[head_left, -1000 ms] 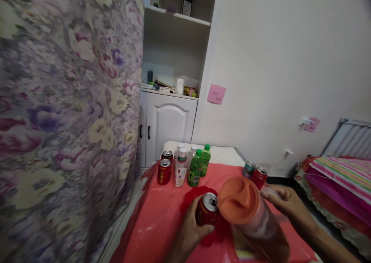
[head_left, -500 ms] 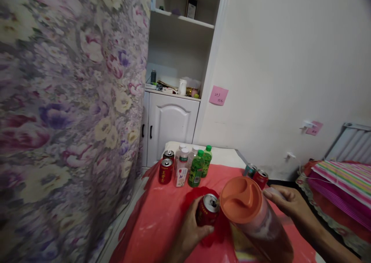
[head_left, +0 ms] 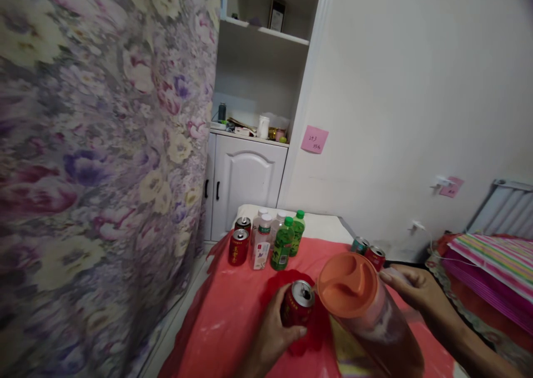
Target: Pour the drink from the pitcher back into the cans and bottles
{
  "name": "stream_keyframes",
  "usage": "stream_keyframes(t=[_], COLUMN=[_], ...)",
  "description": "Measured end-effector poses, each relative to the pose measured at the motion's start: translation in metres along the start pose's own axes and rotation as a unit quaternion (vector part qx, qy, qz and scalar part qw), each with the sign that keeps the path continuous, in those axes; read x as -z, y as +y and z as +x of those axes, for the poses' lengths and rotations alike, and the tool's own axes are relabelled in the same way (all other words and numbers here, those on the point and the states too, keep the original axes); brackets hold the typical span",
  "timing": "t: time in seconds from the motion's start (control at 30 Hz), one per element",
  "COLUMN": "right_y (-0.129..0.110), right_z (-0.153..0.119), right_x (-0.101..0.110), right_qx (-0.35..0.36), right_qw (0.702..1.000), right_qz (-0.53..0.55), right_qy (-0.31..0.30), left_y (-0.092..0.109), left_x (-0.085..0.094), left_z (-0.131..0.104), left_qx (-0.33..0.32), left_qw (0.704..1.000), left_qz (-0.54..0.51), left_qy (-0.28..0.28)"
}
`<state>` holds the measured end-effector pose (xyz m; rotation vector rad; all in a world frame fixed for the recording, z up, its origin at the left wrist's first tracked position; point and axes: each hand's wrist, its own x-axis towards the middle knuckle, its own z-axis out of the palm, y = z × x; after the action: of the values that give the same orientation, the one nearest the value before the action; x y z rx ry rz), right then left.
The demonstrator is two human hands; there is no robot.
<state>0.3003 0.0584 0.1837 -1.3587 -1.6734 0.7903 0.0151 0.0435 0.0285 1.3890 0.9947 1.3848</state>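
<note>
Wrapped around a red drink can point(head_left: 296, 310) with an opened top is my left hand point(head_left: 272, 328). The can stands nearly upright over a red scalloped dish point(head_left: 310, 339). By its handle, my right hand point(head_left: 410, 289) grips a clear plastic pitcher point(head_left: 381, 333) with an orange lid point(head_left: 347, 285). Brownish liquid shows inside the pitcher, which is tilted left so that its spout meets the can's rim. A thin trickle seems to run between spout and can opening. Under the pitcher lies a yellowish cloth or sheet point(head_left: 350, 350), partly hidden.
On the red-covered table point(head_left: 216, 322), two cans point(head_left: 239, 247), green bottles point(head_left: 282, 245) and white-capped bottles point(head_left: 261, 245) stand at the back left. A teal can point(head_left: 360, 245) and another red can point(head_left: 375, 257) are behind the pitcher. A floral curtain point(head_left: 104, 172) hangs at left.
Both hands, the can and the pitcher keep nearly the same pose. A slight camera shift moves the whole scene a little; a trickle at the spout shows more clearly.
</note>
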Motion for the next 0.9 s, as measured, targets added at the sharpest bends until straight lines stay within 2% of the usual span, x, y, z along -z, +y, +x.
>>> stream_keyframes(t=[0.3, 0.5, 0.9], right_y=[0.006, 0.007, 0.003], right_z=[0.001, 0.003, 0.001], right_x=[0.002, 0.002, 0.005], right_qx=[0.008, 0.020, 0.039], right_qw=[1.000, 1.000, 0.999], right_qz=[0.000, -0.005, -0.017], right_qy=[-0.003, -0.004, -0.002], left_y=[0.007, 0.009, 0.011], left_x=[0.000, 0.000, 0.002], left_z=[0.001, 0.001, 0.000], left_qx=[0.008, 0.012, -0.005], left_qw=[0.999, 0.999, 0.999], left_qz=[-0.045, -0.031, -0.040], left_qy=[-0.001, 0.013, 0.000])
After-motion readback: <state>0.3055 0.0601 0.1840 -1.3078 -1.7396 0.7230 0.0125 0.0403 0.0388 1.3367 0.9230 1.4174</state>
